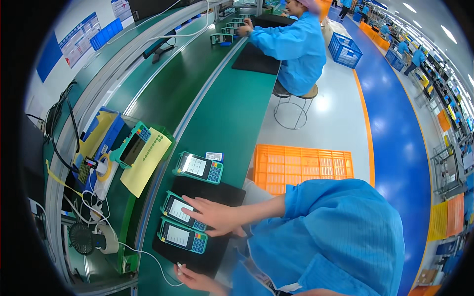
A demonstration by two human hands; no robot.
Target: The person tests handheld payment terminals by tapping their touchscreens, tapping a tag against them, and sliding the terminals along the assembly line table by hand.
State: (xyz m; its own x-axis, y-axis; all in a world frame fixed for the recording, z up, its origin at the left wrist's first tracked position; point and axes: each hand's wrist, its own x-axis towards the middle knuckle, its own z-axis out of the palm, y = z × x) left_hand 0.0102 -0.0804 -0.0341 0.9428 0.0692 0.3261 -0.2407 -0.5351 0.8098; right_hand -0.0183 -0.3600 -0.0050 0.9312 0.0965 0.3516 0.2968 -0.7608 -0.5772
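My right hand (217,215) reaches over the middle card payment terminal (174,206), its fingers stretched out on the lit screen and partly covering the keypad. Just below it lies another green-cased payment terminal (177,235), also with a lit screen, on the black mat (224,193). A third payment terminal (193,166) sits further up the green bench, beside a small white label card (214,156). Near the bench's lower edge, my left hand (195,279) pinches the plug end of a white cable (163,272), apart from the terminals.
Left of the mat, a green terminal (132,145) leans by a yellow sheet (144,163). A small black fan (81,239) stands among cables and a white power strip (103,180). An orange crate (302,167) is behind the bench. A co-worker (301,52) handles devices further up.
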